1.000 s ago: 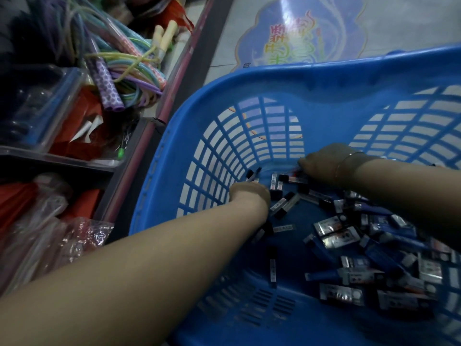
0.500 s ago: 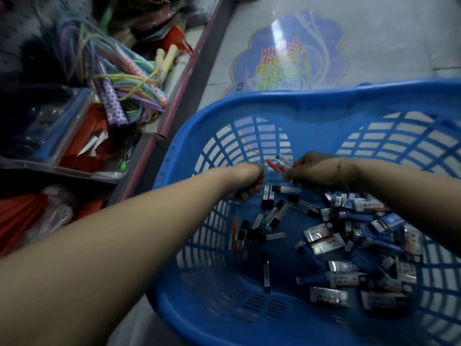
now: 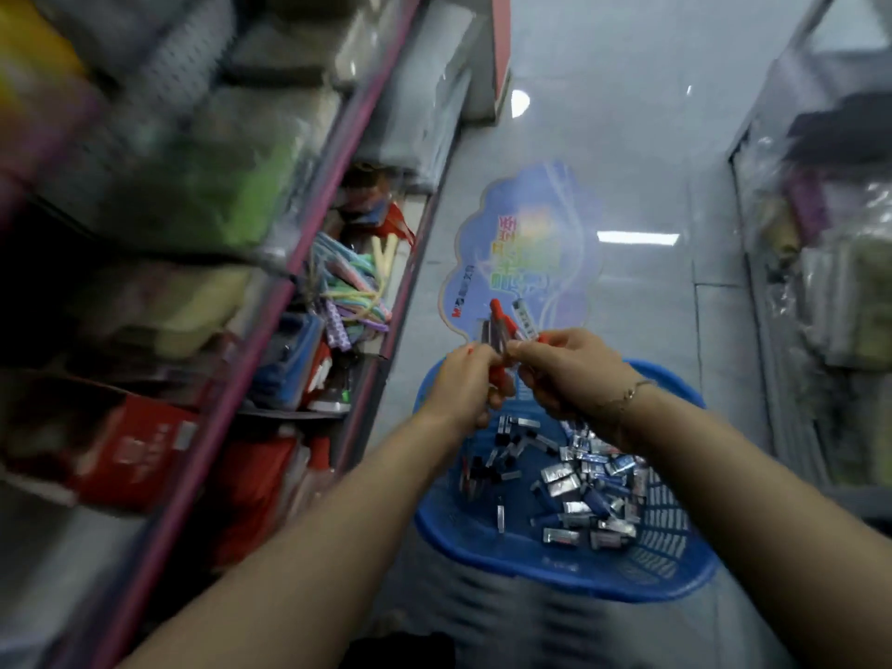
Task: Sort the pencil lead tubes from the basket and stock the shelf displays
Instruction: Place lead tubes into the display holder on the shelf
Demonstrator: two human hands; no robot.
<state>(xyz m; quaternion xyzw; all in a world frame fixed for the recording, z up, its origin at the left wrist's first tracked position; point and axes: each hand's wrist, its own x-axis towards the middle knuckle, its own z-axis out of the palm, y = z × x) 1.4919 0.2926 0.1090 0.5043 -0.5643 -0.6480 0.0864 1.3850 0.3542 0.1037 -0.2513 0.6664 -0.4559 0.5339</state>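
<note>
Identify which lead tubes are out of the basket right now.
Only the red-capped tubes, gripped between the left hand and right hand above the blue basket. The loose tubes lie on its floor.

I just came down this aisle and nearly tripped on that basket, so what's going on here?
A person is sorting pencil lead tubes. Both hands are raised above the blue basket on the floor: the left hand and right hand together grip a small bunch of red-capped tubes. Many more tubes lie loose in the basket. The shelf at the left holds other packed stock, too blurred to tell what.
</note>
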